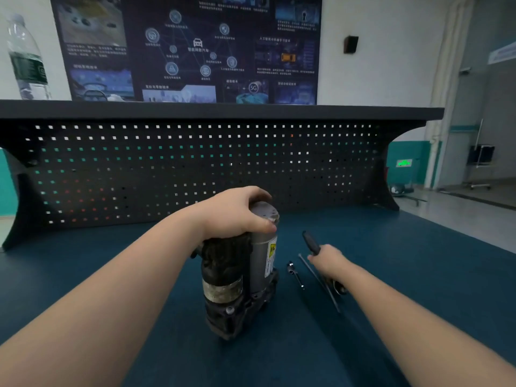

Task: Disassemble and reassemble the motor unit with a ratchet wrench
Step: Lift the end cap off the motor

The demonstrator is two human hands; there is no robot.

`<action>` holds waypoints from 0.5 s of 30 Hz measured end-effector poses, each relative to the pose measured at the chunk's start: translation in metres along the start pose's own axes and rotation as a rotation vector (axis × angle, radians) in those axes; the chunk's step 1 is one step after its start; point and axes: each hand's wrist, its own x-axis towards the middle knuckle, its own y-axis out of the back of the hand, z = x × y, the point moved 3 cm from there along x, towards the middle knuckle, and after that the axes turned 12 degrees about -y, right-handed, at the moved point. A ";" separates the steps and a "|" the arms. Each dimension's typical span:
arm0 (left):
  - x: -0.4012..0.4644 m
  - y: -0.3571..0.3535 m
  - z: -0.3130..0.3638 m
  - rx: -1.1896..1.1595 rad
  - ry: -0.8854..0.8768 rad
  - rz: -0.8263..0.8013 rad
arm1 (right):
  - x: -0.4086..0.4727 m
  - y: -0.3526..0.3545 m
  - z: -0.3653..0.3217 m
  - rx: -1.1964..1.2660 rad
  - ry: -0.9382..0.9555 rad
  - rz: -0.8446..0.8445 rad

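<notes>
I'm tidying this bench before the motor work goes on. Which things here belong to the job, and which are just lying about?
Part of the job:
- motor unit, upright, left hand gripping its top
- ratchet wrench, right hand on its handle
- long thin bolt on the mat
- short metal piece beside the motor

Just lying about:
- water bottle on the top shelf

Light was dim and even, shadows soft on the bench [391, 275]. The view looked slightly soft, bowed at the edges; the bottle [26, 60] was blurred.
</notes>
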 end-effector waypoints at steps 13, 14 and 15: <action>-0.006 0.004 -0.001 -0.042 -0.062 -0.097 | 0.044 -0.017 -0.012 -0.320 0.014 0.003; -0.007 0.004 -0.001 -0.052 -0.068 -0.104 | 0.046 -0.013 -0.014 -0.321 0.015 0.012; -0.007 0.005 -0.001 -0.060 -0.074 -0.111 | 0.049 -0.010 -0.016 -0.324 0.012 0.021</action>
